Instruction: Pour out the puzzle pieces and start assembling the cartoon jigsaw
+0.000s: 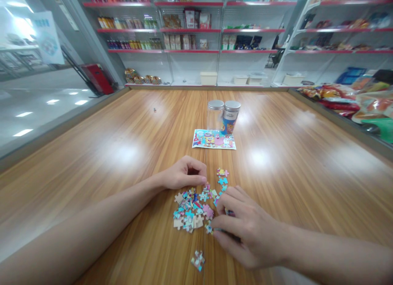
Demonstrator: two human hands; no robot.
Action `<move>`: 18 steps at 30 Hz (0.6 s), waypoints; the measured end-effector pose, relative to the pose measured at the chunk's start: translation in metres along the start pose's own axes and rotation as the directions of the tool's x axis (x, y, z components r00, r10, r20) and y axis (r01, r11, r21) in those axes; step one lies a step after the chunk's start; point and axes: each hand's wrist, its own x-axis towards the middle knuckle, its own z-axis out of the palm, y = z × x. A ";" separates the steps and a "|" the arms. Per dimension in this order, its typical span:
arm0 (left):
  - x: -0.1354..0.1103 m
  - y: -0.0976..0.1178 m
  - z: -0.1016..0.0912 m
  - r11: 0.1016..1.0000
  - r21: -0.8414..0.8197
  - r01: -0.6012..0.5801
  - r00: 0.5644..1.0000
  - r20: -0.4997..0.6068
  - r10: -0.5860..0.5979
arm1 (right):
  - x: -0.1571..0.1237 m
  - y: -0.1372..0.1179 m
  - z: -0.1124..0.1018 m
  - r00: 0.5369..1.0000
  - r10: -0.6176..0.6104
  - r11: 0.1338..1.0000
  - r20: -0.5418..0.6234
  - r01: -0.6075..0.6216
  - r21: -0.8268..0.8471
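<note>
Loose jigsaw puzzle pieces (188,209) lie in a heap, some with plain backs up. My left hand (184,173) rests just beyond the heap, fingers curled and thumb tip against the index finger; whether a piece is pinched there is hidden. Just below its thumb lies a pink piece (206,187). To the heap's right, my right hand (245,225) is low over the table, fingers bent and apart, partly covering pieces. Near its fingertips is a small piece (208,227). A few blue pieces (222,181) and a yellow-pink one (222,172) form a line beyond. Nearest me lies a separate piece (198,260).
A colourful cartoon picture sheet (213,139) lies farther back on the wooden table (138,129). Behind it stand a clear jar (215,115) and a blue-labelled jar (231,117) with metal lids. A tiny object (154,110) sits back left. Snack bags (340,99) border the right edge.
</note>
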 end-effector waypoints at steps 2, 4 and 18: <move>0.000 0.001 0.001 1.000 0.003 -0.001 1.000 0.002 0.001 | 0.000 0.000 0.000 1.000 0.006 1.000 0.006 -0.006 -0.003; 0.001 0.002 0.002 1.000 0.007 0.000 1.000 0.002 0.000 | -0.001 0.001 0.000 1.000 0.005 1.000 0.008 -0.005 -0.005; 0.001 0.004 0.003 1.000 0.026 0.005 1.000 0.004 -0.005 | -0.002 0.009 0.007 0.984 0.160 0.987 -0.076 -0.161 -0.002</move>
